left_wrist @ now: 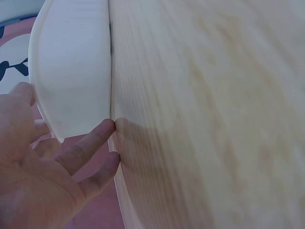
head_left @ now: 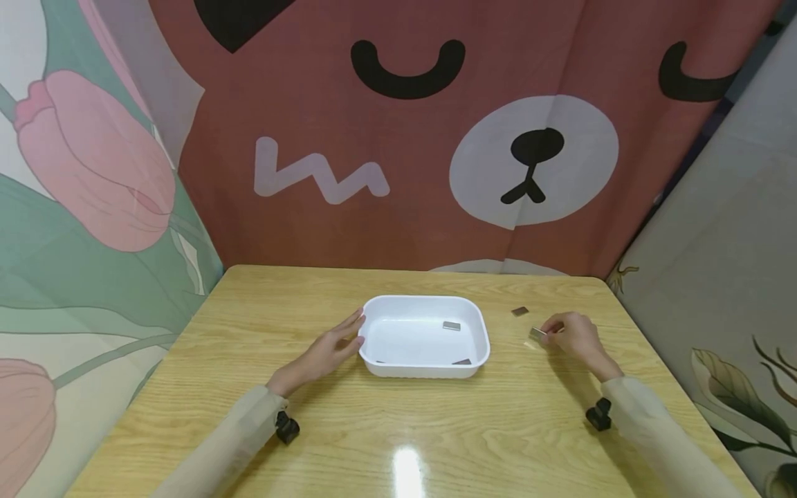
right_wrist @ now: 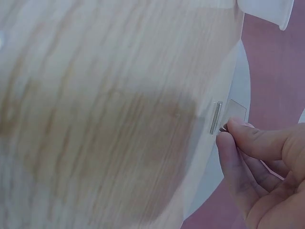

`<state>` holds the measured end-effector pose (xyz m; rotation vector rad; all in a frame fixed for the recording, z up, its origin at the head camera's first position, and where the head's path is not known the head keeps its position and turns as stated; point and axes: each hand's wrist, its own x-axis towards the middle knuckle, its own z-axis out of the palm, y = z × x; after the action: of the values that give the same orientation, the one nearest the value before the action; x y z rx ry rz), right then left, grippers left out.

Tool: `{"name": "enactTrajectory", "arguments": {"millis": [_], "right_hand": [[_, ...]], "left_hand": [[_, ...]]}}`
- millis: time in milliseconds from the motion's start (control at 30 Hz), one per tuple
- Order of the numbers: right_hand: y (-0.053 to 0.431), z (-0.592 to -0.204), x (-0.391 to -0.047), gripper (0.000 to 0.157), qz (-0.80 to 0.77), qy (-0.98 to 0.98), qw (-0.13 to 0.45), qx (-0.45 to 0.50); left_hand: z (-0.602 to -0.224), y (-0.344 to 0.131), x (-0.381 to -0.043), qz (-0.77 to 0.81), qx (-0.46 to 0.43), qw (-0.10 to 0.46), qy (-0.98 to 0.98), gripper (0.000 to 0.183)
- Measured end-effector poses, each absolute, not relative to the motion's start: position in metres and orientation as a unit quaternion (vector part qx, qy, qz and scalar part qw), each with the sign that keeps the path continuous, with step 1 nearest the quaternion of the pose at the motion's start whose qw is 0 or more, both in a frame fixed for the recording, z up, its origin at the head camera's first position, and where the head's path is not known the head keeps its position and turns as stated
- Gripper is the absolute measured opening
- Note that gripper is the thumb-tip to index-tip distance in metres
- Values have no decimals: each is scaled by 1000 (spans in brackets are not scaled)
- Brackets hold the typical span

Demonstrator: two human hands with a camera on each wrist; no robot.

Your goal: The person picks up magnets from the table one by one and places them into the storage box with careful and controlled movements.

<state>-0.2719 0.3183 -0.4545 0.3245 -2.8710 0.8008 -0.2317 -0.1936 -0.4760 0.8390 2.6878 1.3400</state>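
A white plastic tray [head_left: 423, 371] sits on the table, with a small flat metallic rectangle [head_left: 451, 326] and a darker flat piece [head_left: 462, 362] inside it. My left hand [head_left: 326, 351] rests against the tray's left end, fingers extended; in the left wrist view, fingertips [left_wrist: 108, 125] reach down to the tabletop beside the tray wall [left_wrist: 71, 67]. To the right of the tray, my right hand [head_left: 573, 337] pinches a small thin silvery rectangular plate [right_wrist: 235, 111] between thumb and forefinger, just above the table. A similar flat piece [head_left: 519, 311] lies on the table behind it.
The light wood table [head_left: 349, 429] ends at a hanging cloth [head_left: 324, 235] with a printed bear face. More printed cloth hangs at the left and right sides. A sliver of another dark piece [head_left: 380, 362] shows at the tray's front left corner.
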Motion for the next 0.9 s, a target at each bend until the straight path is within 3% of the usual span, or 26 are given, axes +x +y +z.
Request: {"name": "enactTrajectory", "arguments": {"millis": [900], "right_hand": [[309,-448,-271,4,299,-945,64,117]], "left_hand": [[-478,-194,-233,438,277,12,855,59]]}}
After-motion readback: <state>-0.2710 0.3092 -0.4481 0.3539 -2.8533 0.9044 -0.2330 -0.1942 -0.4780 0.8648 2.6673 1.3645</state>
